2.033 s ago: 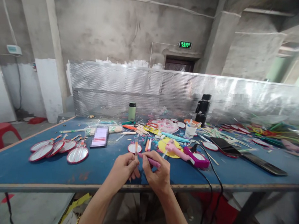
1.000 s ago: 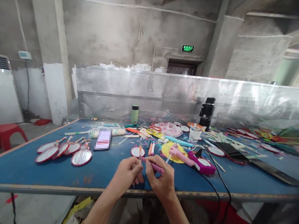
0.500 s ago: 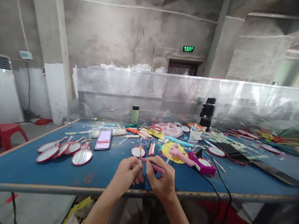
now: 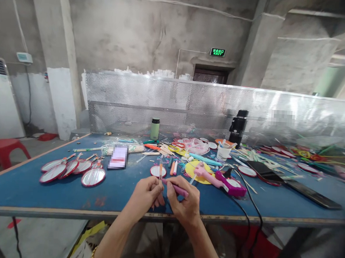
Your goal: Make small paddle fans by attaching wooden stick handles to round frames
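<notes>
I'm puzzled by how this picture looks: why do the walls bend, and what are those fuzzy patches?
Head view: the wide lens bows the pillars and darkens the right corners; the perforated metal screen throws glare; a card on the blue table and a patch on the screen are deliberately blurred.

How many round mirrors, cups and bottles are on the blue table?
Round mirrors in the left cluster: 5
Round mirror by the left hand: 1
White cup: 1
Green bottle: 1
Black bottle: 1
Total: 9, not counting the cluttered right end.
</notes>
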Demonstrator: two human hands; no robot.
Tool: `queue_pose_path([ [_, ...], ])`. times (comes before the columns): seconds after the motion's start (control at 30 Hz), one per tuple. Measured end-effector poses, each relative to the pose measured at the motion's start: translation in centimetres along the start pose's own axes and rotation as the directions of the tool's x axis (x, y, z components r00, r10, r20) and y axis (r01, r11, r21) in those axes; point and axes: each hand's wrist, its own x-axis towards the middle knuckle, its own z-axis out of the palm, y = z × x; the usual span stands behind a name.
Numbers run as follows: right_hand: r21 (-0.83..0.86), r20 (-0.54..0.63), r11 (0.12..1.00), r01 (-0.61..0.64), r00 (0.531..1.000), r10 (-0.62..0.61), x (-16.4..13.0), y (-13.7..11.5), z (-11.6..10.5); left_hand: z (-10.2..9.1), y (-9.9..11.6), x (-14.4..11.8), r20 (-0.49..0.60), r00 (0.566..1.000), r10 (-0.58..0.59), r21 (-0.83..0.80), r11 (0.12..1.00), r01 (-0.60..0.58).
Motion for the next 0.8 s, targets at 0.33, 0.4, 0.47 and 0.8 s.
queue_pose_path([
  [0.33,0.008,-0.008,1.0,-0.01,1.0,0.01,-0.04,0.14,0.05,-0.04,0.07,-0.01,0.005,1.0,0.008,0.006,1.0,-0.008],
  [0.4,0.014,0.0,1.0,-0.008,1.0,0.008,-0.01,0.11,0.05,-0.02,0.05,0.02,0.004,1.0,0.004,0.007,1.0,-0.004],
  [0.47,0.019,0.007,1.0,-0.005,1.0,0.004,0.03,0.06,0.05,-0.01,0.05,0.04,0.006,1.0,0.001,0.008,1.0,-0.001],
  [0.8,0.012,-0.009,1.0,-0.013,1.0,0.014,0.29,0.01,0.14,-0.03,0.11,-0.04,0.001,1.0,-0.004,0.01,1.0,0.004],
])
